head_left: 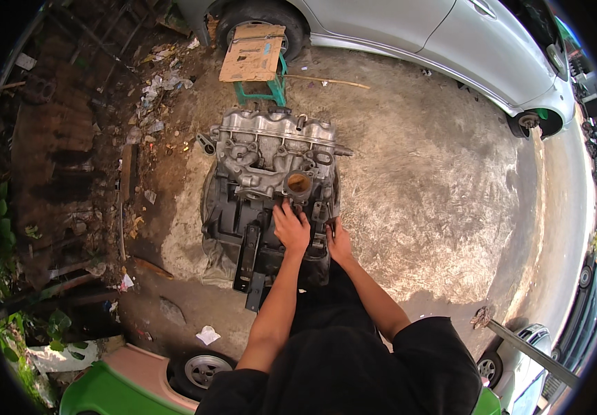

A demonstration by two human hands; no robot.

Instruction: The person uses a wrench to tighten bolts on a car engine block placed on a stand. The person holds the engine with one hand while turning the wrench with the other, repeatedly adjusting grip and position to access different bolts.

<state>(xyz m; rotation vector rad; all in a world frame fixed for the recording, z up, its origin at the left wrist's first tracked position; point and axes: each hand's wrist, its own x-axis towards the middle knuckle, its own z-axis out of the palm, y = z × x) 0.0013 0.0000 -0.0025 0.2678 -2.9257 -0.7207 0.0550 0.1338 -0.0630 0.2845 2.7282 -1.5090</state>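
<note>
A grey metal car engine (270, 149) stands on the ground in front of me, with its cylinder head and intake manifold (244, 174) on the upper side. My left hand (291, 228) reaches just below the round intake opening (298, 182), its fingers stretched and slightly apart against the engine; the fingertips are partly hidden. At the engine's right side is my right hand (339, 241), with fingers curled at a dark part; what they grip is too small to make out. Near my left forearm a black metal bracket (247, 256) sticks out toward me.
Beyond the engine, a green stool (275, 90) carries a cardboard sheet (253, 54) with tools on it. A silver car (409, 31) stands behind that. Litter (156, 90) and a wood strip (129, 171) lie at left. A wheel (201, 370) of a green-and-pink vehicle is near me.
</note>
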